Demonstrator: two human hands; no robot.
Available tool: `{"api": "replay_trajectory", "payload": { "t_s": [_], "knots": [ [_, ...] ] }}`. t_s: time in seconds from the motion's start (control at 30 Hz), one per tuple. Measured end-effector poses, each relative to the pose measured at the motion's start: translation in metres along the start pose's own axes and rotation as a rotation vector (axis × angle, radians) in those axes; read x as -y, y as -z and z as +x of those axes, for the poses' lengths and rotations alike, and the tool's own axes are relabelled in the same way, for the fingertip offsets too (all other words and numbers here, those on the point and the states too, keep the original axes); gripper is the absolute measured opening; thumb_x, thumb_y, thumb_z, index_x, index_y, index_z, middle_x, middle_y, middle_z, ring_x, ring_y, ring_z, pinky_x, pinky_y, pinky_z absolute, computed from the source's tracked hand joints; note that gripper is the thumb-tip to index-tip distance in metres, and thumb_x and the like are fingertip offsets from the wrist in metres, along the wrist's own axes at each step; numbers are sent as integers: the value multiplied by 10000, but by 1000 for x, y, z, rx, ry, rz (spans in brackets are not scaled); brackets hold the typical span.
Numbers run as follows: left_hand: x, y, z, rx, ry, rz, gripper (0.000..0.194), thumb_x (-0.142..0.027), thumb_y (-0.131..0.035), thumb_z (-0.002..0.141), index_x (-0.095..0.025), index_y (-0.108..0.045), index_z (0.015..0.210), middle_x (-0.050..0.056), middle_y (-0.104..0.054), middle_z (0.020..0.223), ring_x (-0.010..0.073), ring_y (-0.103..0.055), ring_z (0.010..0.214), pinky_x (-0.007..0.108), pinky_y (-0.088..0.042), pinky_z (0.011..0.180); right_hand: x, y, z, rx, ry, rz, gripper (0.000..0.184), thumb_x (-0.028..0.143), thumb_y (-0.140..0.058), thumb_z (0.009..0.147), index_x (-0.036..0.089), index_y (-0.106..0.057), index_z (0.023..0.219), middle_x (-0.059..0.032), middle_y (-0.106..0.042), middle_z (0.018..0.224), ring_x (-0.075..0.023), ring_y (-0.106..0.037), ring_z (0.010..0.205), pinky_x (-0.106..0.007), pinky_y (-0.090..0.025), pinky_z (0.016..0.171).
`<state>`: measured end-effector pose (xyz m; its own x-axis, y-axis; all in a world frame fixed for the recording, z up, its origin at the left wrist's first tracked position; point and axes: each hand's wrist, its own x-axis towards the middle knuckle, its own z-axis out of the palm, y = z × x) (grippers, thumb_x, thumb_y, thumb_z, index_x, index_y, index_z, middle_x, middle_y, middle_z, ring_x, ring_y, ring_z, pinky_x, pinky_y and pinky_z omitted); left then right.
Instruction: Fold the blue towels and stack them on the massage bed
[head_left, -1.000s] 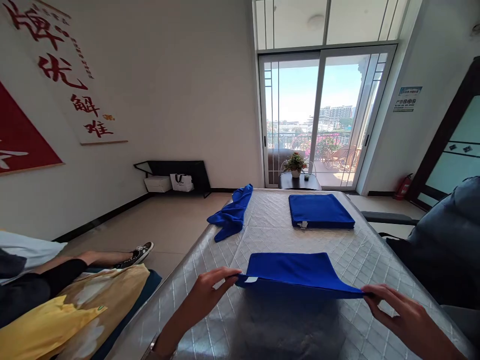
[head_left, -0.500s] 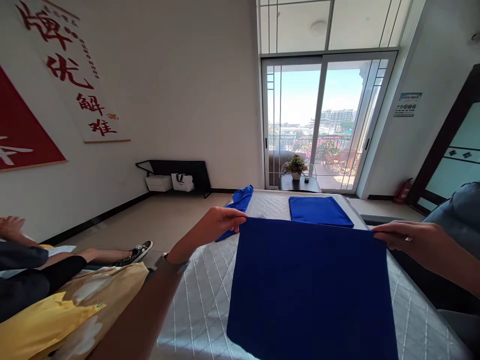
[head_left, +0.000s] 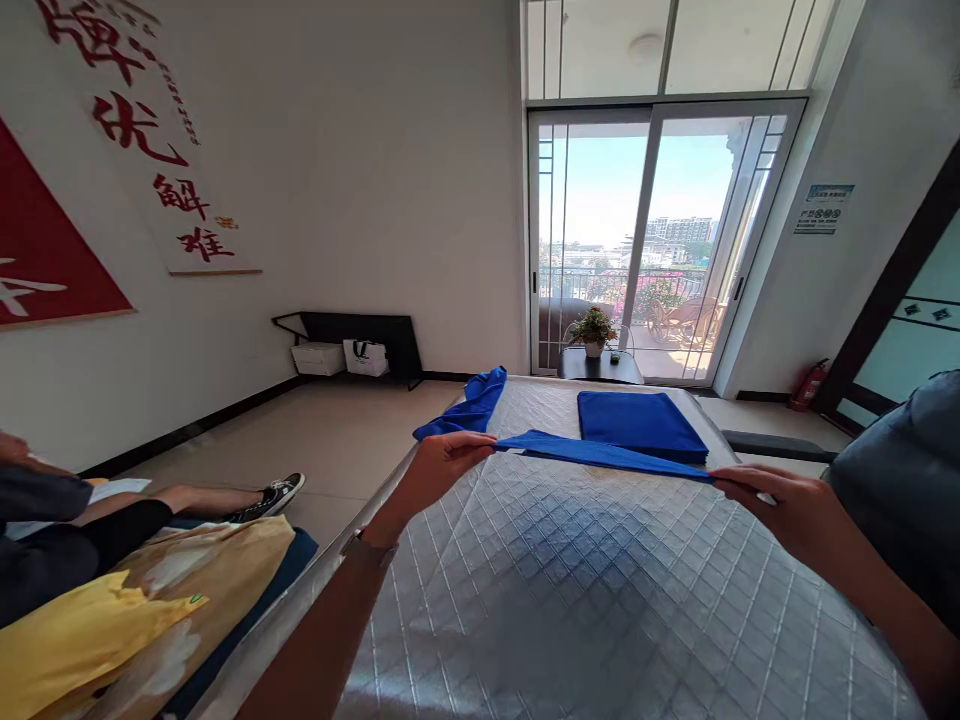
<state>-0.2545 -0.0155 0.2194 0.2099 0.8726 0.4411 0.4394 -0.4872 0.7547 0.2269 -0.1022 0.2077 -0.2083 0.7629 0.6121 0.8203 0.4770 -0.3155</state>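
A blue cloth (head_left: 600,452) is stretched between my two hands above the quilted silver cover (head_left: 585,580), seen almost edge-on as a narrow strip. My left hand (head_left: 456,458) pinches its left corner, and my right hand (head_left: 772,495) pinches the right one. Just behind it lies a neatly folded blue cloth stack (head_left: 641,420). To the left, a crumpled blue cloth (head_left: 472,402) rests at the far left edge of the cover. Whether the held cloth touches the stack I cannot tell.
At the left, a seated person's leg (head_left: 202,500) shows beside a yellow cloth (head_left: 97,635) on a tan patterned fabric (head_left: 247,555). A potted plant (head_left: 593,330) stands on a small black table beyond the cover. A dark bulky seat (head_left: 900,490) borders the right side.
The held cloth hung down broad toward me; now it is swung up and away, seen as a thin strip. Both hands keep their corners, and the right hand has moved slightly left.
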Motion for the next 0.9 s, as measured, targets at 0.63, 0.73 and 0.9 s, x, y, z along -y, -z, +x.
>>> {"api": "replay_trajectory", "payload": {
  "t_s": [0.63, 0.73, 0.9],
  "knots": [
    [82, -96, -157, 17, 390, 195, 342, -451, -555, 858, -231, -816, 831, 68, -750, 967, 234, -734, 862, 322, -577, 822, -17, -146, -181, 337, -279, 239, 293, 348, -487, 975, 342, -771, 1043, -29, -751, 1072, -191, -742, 913, -265, -601, 811],
    [83, -100, -167, -41, 351, 273, 354, -447, -523, 884, -246, -810, 828, 69, -757, 968, 239, -740, 853, 333, -585, 819, -15, -149, -190, 321, -258, 224, 297, 346, -473, 987, 366, -754, 1081, -16, -748, 1065, -192, -741, 899, -269, -605, 796],
    [87, -108, -183, -149, 272, 360, 403, -493, -472, 941, -273, -807, 899, 61, -762, 992, 237, -751, 869, 335, -606, 819, -10, -149, -195, 264, -173, 84, 264, 314, -516, 962, 355, -764, 1043, -17, -763, 971, -205, -740, 874, -295, -608, 806]
  ]
}}
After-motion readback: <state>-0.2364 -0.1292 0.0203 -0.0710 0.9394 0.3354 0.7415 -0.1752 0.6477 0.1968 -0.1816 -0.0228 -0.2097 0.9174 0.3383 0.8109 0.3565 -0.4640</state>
